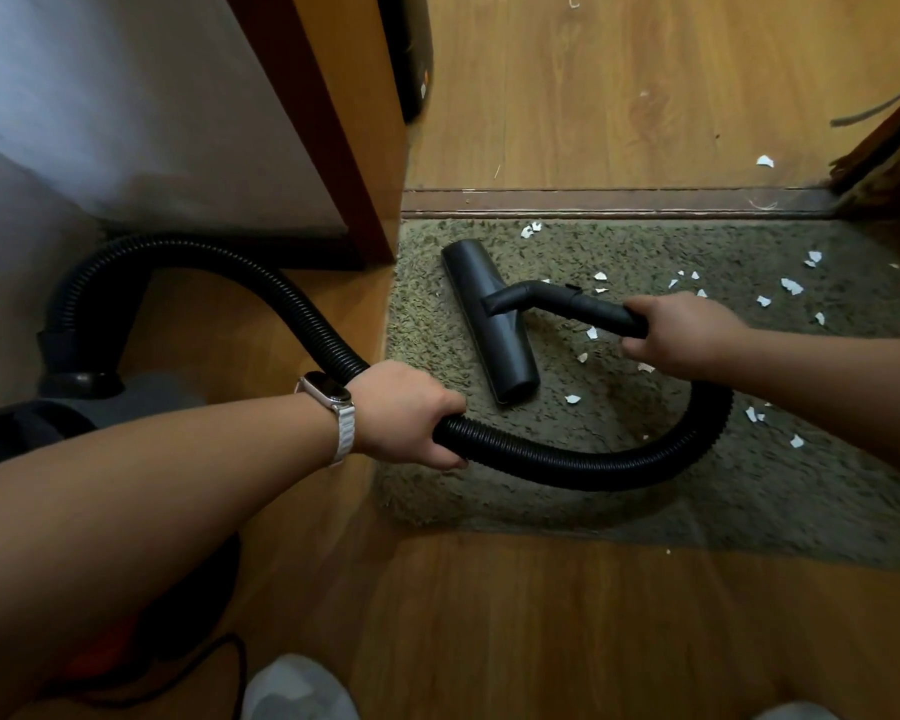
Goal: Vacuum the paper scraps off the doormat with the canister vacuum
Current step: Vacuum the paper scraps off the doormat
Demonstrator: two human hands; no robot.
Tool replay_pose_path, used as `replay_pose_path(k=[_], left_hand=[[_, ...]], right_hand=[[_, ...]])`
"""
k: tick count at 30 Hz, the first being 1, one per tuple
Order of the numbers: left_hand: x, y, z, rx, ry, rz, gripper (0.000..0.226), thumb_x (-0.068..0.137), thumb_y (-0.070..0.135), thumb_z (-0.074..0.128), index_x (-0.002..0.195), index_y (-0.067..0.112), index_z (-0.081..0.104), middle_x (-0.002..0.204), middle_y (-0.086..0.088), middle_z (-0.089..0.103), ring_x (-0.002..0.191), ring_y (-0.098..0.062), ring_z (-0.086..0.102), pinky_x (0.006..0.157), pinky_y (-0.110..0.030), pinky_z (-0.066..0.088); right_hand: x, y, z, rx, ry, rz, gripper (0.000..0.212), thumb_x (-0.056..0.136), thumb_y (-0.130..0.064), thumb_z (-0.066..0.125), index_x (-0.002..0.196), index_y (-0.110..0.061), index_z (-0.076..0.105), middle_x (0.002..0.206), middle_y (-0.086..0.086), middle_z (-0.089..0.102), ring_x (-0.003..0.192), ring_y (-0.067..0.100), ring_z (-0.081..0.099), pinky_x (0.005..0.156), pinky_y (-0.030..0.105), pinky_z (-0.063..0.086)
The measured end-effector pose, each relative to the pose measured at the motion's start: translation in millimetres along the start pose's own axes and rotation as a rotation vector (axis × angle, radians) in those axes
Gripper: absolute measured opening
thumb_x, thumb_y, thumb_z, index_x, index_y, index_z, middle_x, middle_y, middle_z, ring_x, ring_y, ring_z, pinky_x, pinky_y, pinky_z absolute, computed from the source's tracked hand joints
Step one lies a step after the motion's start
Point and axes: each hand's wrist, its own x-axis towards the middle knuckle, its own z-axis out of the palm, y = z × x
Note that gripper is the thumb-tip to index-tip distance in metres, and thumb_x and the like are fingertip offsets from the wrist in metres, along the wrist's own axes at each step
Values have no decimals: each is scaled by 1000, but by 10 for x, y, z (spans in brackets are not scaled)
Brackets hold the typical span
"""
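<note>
A shaggy olive doormat (pixel 593 506) lies before a wooden threshold. Several white paper scraps (pixel 791 286) are scattered over its right half and near the nozzle. The black floor nozzle (pixel 489 324) of the vacuum rests flat on the mat's left part. My right hand (pixel 681 332) grips the black tube (pixel 588 306) just behind the nozzle. My left hand (pixel 409 415), with a white-strapped watch on the wrist, grips the black ribbed hose (pixel 567 462), which loops across the mat. The canister (pixel 81 387) sits at the left, mostly hidden by my left arm.
A wooden door frame (pixel 344 148) and white wall stand at the left. The threshold strip (pixel 619 202) borders the mat's far edge, with laminate floor (pixel 619 85) beyond holding stray scraps. A dark cable (pixel 188 672) lies by my feet at the bottom.
</note>
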Motion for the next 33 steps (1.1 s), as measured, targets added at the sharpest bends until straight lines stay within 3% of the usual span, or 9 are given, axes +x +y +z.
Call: replay_pose_path(k=[5,14,19,24,33], left_hand=[[129,-4,-22,-5,29,-13,46,83,74,52,82,28,53,72,9,59,65,-11,58,58,-26,47],[113,-117,7,-4,49,-3,45,83,74,51,80,29,51,69,11,56,62,-10,56,55,-26,44],[17,-284,-26,-5,58,-63,47,82,75,49,82,29,54,70,9,58,62,-11,57,57,-30,51],[-55,-418,-41,25,181,-126,51,78,78,36,76,29,50,64,10,54,57,-11,55,54,-31,51],[12,-279,109,-38,259,-134,58,78,80,30,77,28,56,65,11,56,57,-9,56,54,-33,53]], right_hand=[[-27,205,-59,29,18,65,14,85,-35,65,88,-26,56,71,-5,56,71,26,56,57,30,38],[114,138,-59,96,37,112,13,86,-35,64,96,-28,59,73,-4,56,71,25,56,50,25,33],[331,-39,-1,108,36,91,18,86,-36,64,102,-28,60,79,2,61,74,27,59,59,29,42],[445,-90,44,94,45,73,27,84,-38,65,108,-25,62,82,4,65,75,28,61,63,33,51],[486,-17,28,64,50,35,20,85,-38,64,100,-25,59,75,1,61,71,28,60,59,31,47]])
